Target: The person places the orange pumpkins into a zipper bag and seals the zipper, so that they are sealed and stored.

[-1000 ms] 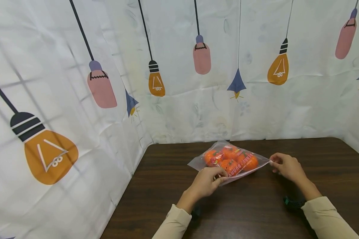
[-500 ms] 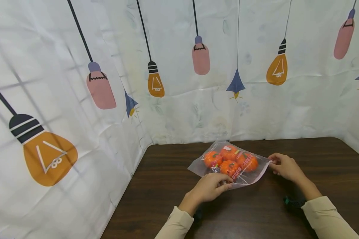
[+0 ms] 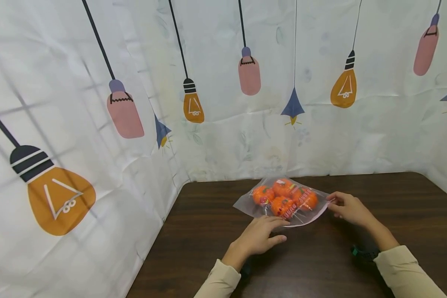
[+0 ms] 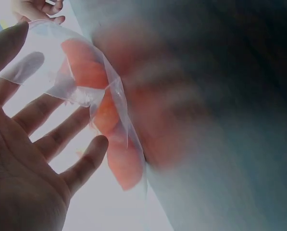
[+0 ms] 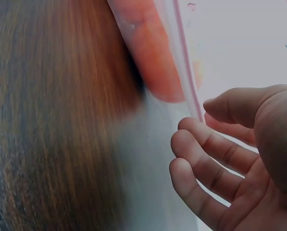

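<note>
A clear plastic zip bag [image 3: 301, 218] with red lettering lies towards the table's far side. Inside are several small orange pumpkins [image 3: 282, 206]. My left hand [image 3: 258, 235] is at the bag's near edge, its fingers spread and extended against the plastic, thumb apart, as the left wrist view also shows. At the bag's right corner, my right hand [image 3: 351, 210] pinches the edge between thumb and index finger. The pink zip strip [image 5: 186, 53] runs up to that pinch in the right wrist view, where the other fingers are loosely bent.
The dark wooden table [image 3: 313, 265] reaches back to a white curtain [image 3: 223, 145] printed with hanging lamps. Another stretch of curtain closes off the left side. A dark band [image 3: 365, 253] is at the right wrist.
My left thumb and fingers have come off the bag's near edge and spread out. My right hand has shifted slightly left with the corner, and the near edge now bows in a curve.
</note>
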Tool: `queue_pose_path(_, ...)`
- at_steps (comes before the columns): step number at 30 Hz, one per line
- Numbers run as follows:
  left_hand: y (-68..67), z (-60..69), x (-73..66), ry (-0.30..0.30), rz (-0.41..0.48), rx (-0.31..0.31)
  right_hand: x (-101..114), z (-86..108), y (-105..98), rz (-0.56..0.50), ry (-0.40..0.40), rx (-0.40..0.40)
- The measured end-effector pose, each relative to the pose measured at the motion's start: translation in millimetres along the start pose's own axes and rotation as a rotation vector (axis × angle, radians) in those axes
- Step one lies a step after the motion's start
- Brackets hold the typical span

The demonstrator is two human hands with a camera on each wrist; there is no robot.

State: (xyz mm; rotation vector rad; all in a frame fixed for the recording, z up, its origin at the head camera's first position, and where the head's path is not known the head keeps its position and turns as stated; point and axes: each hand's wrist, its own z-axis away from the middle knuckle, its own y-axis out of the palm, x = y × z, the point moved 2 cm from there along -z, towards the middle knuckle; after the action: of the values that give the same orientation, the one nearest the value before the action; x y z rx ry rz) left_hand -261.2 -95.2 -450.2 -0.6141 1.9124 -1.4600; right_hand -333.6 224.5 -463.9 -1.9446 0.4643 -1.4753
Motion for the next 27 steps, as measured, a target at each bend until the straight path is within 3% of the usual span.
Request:
queue_pose_path(6, 1.4, 1.5, 2.5, -0.018, -0.021, 0.01, 4.5, -0.9, 2.1, -0.002, -0.015, 0.045)
queue_pose_path(15, 1.1, 2.3, 1.9, -0.036, 0.008, 0.05, 15.6, -0.2, -3.2, 0.003, -0.042, 0.033)
queue_pose_path(20, -6.0, 2.6, 0.8, -0.036, 0.037, 0.037, 17.0, -1.5, -9.3, -0.003, -0.036, 0.027)
queue_pose_path(23, -13.7, 2.5, -0.2, -0.024, 0.073, 0.027, 17.2, -1.2, -13.6, -0.017, -0.032, 0.022)
queue_pose_path(27, -26.2, 2.6, 0.4, 0.003, 0.197, 0.022, 17.1, 1.3, -21.4, -0.057, -0.023, 0.053)
